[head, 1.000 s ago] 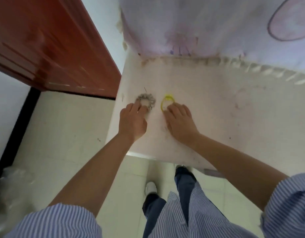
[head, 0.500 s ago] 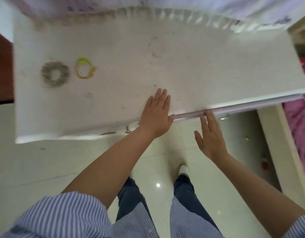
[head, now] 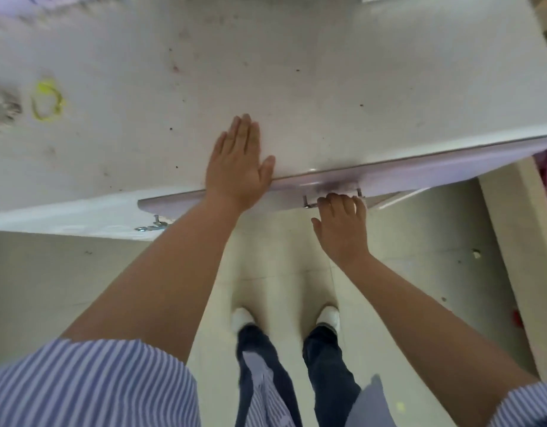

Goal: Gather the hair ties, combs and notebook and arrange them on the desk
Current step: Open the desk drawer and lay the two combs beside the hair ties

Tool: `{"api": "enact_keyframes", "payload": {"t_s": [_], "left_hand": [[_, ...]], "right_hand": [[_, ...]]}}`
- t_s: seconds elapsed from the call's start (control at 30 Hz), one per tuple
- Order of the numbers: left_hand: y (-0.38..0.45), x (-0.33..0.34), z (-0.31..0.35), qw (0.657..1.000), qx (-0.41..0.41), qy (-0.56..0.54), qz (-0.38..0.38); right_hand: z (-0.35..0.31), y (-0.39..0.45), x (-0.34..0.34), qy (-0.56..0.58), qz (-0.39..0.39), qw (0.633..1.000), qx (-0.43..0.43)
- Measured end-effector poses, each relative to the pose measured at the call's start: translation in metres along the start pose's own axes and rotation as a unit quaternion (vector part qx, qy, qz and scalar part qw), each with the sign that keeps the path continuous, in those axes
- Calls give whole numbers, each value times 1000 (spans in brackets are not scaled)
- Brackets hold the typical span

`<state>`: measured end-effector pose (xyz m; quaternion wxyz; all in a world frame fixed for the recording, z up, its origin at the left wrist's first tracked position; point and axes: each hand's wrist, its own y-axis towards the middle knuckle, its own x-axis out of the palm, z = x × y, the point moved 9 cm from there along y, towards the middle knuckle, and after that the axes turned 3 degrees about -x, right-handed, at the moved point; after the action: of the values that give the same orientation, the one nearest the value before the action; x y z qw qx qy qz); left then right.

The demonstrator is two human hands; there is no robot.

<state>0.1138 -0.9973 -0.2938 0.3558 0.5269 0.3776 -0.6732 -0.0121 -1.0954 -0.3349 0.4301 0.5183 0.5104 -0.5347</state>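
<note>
A yellow hair tie (head: 47, 101) lies on the white desk (head: 327, 72) at the far left. Beside it, cut by the left edge, is a blurred grey scrunchie (head: 2, 109). My left hand (head: 236, 163) rests flat on the desk top near its front edge, fingers together, holding nothing. My right hand (head: 341, 220) is below the edge, its fingers curled over the metal handle (head: 308, 204) of a pale lilac drawer (head: 435, 167) whose front stands a little out from the desk. No comb or notebook is in sight.
A second metal handle (head: 150, 226) hangs under the desk edge to the left. A pale wooden panel (head: 518, 241) runs down the right side, with a small red object (head: 517, 317) on the tiled floor beside it. My feet in white shoes (head: 243, 315) stand below.
My right hand has moved up from below the edge and closed on the drawer handle. The drawer front now stands out from the desk. My left hand stays flat on the top.
</note>
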Motion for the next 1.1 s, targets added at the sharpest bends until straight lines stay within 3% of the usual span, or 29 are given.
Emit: {"api": "enact_keyframes", "payload": {"t_s": [0.13,0.27,0.6,0.77,0.83,0.93,1.0,1.1], "left_hand": [[2,4,-1,999,4,15,-29],[3,7,-2,997,-1,41,-69],[0,3,3,993,-4,54,-104],[-11,6,7,995,-41,26,-82],[-25,13,16,997,-22,34,-59],[-57,25,33,999,31,23,-31],[-78,37,32,999,36,11,-36],[-103,56,12,996,-37,-27,-72]], "right_hand": [[4,9,-4,-30,41,998,32],[11,-13,-6,17,66,995,76],[-1,-89,14,34,-25,998,50],[5,-99,23,56,-63,995,62],[6,-99,24,76,-73,993,46],[5,-99,29,104,-164,981,24],[-3,-99,8,169,-129,977,-32],[3,-84,-44,209,3,975,-75]]}}
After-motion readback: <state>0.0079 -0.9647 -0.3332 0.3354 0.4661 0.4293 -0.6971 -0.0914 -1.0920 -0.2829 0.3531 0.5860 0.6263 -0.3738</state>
